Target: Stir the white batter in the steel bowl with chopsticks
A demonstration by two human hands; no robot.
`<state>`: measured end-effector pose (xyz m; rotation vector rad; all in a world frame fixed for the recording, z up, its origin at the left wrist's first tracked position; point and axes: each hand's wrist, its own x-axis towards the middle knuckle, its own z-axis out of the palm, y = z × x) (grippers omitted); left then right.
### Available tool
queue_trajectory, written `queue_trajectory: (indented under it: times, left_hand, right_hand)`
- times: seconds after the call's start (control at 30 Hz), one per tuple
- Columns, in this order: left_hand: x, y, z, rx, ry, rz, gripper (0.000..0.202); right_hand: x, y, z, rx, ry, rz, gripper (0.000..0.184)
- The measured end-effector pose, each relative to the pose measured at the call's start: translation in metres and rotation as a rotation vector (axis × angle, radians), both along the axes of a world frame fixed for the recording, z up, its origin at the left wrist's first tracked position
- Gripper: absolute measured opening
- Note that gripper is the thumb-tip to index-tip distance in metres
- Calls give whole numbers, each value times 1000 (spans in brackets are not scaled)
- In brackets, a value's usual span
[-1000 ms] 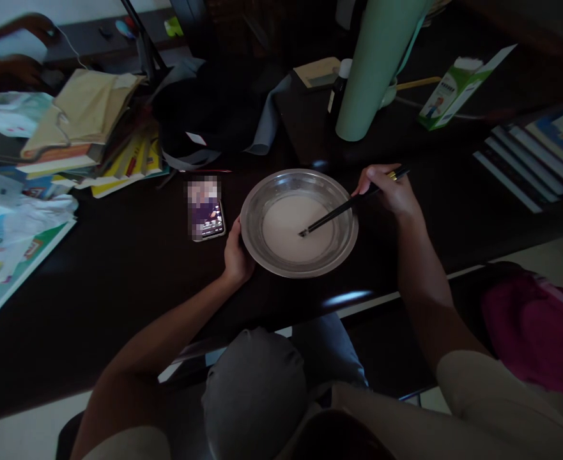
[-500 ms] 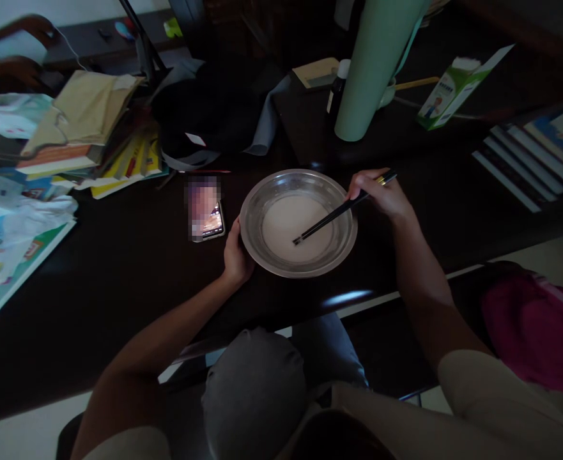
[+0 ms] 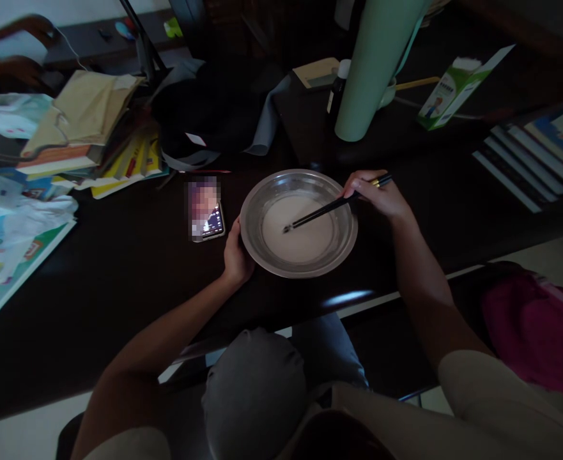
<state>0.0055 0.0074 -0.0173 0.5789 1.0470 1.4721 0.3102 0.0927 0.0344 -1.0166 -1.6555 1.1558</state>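
Note:
A round metal bowl with pale white liquid in it sits on the dark table in front of me. My left hand curls against the bowl's left rim and steadies it. A pair of dark chopsticks is pinched in my right hand at the bowl's right rim. Their tips rest in the liquid left of the bowl's middle.
A lit phone lies just left of the bowl. Behind stand a tall green cylinder, a small dark bottle and a green-white carton. Books lie at right, papers and bags at left. Another person's hands show far left.
My right hand has shifted left along the rim, and the chopstick tips have swept from right of the bowl's middle to left of it. The left hand has stayed on the rim.

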Motion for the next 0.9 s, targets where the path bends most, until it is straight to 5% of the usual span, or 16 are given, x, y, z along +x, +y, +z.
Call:
queue_trajectory:
  times: [0.13, 0.37, 0.53, 0.73, 0.9]
  left_hand:
    - [0, 1, -1, 22, 6, -12, 29]
    - [0, 1, -2, 3, 3, 12, 28]
    - [0, 0, -1, 20, -6, -3, 27]
    - [-1, 0, -1, 18, -15, -13, 27]
    - [0, 0, -2, 40, -23, -22, 27]
  right_hand:
    - [3, 1, -1, 48, 92, -144, 44]
    - [-1, -1, 1, 1, 11, 11, 42]
    - [2, -1, 2, 50, 93, -169, 47]
    - [1, 0, 0, 7, -11, 3, 44]
    - [4, 2, 0, 61, 104, -176, 43]
